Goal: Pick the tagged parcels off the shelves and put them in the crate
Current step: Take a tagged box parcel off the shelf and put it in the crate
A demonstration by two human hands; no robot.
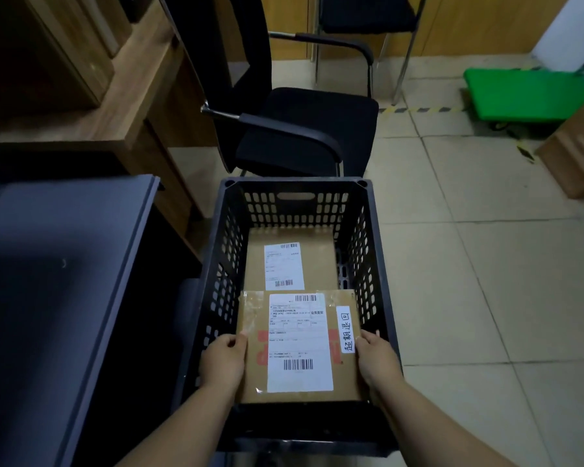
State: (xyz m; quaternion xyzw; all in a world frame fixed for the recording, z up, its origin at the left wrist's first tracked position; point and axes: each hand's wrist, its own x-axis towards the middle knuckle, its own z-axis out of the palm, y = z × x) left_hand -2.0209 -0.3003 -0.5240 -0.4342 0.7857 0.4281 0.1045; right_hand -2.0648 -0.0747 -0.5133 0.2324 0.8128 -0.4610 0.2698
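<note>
A brown cardboard parcel (344, 375) with a white shipping label and a small white handwritten tag is held flat over the near half of the black perforated crate (213, 264). My left hand (223, 360) grips its left edge and my right hand (378, 360) grips its right edge. Deeper in the crate, on the floor of it, lies a second brown parcel (321, 261) with a white barcode label. The held parcel hides the near part of the crate's floor.
A grey shelf top (54, 264) stands at my left, beside the crate. A black chair (304, 129) stands just beyond the crate, next to a wooden desk (115, 106). On the tiled floor at the right are a green platform cart (526, 96) and a cardboard box (577, 156).
</note>
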